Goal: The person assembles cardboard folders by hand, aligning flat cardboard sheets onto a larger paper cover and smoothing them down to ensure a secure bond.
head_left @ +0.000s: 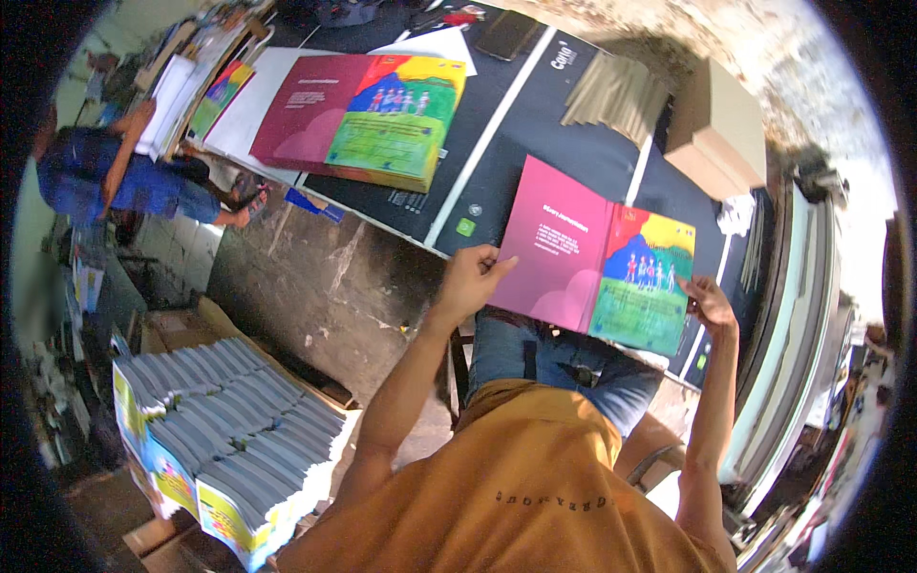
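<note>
An open folder (564,258) lies across my lap and the table's near edge. Its left panel is magenta with white print, and its right panel carries a bright painted scene of several figures in red, yellow, blue and green. My left hand (475,277) pinches the left edge of the magenta panel, thumb on top. At the opposite edge, the fingers of my right hand (708,304) close on the painted panel. Farther left on the table rests a stack of matching open folders (382,119). What lies under the folder I hold is hidden.
Brown board strips (621,95) and a tan cardboard box (716,129) stand at the table's far right. On the lower left are piled stacks of grey-spined booklets (234,420). Another person (124,172) is at the far left, beside stacked papers (167,100).
</note>
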Tool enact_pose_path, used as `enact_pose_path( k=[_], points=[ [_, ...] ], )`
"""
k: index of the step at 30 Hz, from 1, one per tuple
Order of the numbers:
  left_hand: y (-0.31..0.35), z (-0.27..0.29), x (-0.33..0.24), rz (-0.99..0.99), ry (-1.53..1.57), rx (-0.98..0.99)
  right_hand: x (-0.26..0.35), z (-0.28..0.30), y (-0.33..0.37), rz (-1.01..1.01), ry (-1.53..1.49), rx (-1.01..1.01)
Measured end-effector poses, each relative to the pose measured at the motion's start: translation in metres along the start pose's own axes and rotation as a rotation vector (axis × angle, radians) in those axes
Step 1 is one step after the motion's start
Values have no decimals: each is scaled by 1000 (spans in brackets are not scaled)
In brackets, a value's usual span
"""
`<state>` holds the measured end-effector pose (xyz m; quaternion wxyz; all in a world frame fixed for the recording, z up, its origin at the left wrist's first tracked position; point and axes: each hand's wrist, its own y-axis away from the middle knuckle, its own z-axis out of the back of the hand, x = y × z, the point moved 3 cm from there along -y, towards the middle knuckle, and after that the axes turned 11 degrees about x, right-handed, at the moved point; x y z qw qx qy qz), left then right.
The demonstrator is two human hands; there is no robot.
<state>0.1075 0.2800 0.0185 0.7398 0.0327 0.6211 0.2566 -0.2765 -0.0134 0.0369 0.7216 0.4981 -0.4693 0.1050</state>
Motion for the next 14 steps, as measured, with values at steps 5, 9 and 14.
enact_pose_path(
  k=[5, 9, 14],
  points=[
    [24, 142, -17, -145, -34, -71, 113, -81, -33, 37, 66, 128],
    [29, 294, -78, -155, -197, -290, 244, -169, -75, 309, 257, 26],
    [15, 465, -129, -406, -433, -432, 367, -251, -133, 875, 401, 96]
  ],
)
